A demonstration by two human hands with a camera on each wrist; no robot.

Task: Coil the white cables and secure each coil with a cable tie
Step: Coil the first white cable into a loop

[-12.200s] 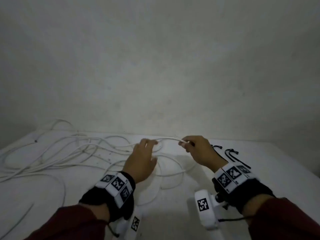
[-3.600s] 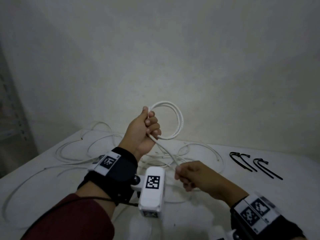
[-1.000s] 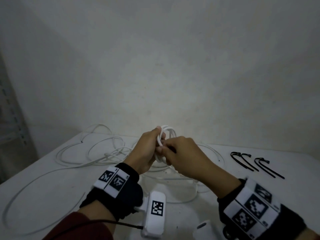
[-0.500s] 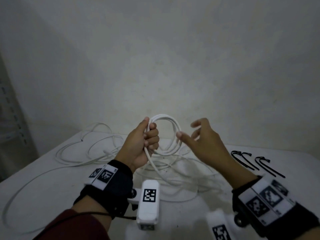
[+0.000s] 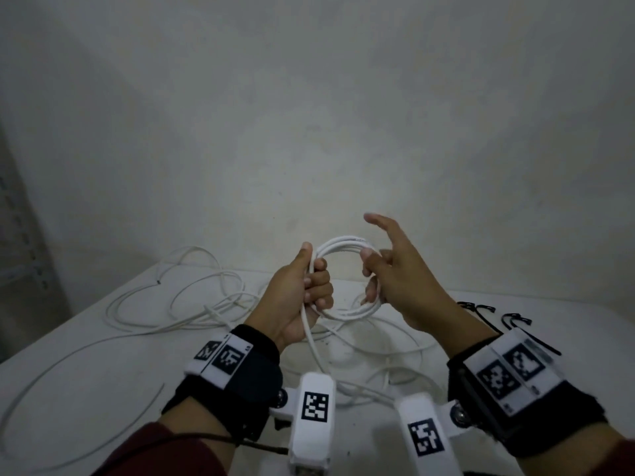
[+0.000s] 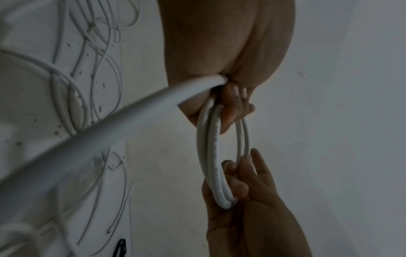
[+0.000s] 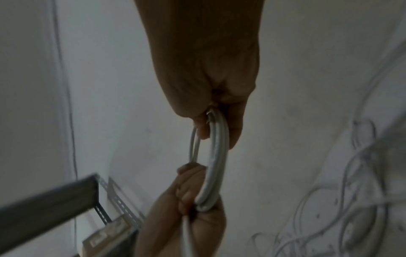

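While the left hand (image 5: 298, 297) grips the coil (image 5: 347, 280) (several loops), the right hand (image 5: 398, 276) pinches its opposite side, index finger extended.

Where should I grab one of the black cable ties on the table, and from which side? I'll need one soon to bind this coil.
Take a black cable tie by its straight strap, pinching from above with the right hand, which is nearer; the left hand grips the coil. The ties lie flat on the table at the right, hooked ends toward the wall, so the strap probably gives the easiest pinch.
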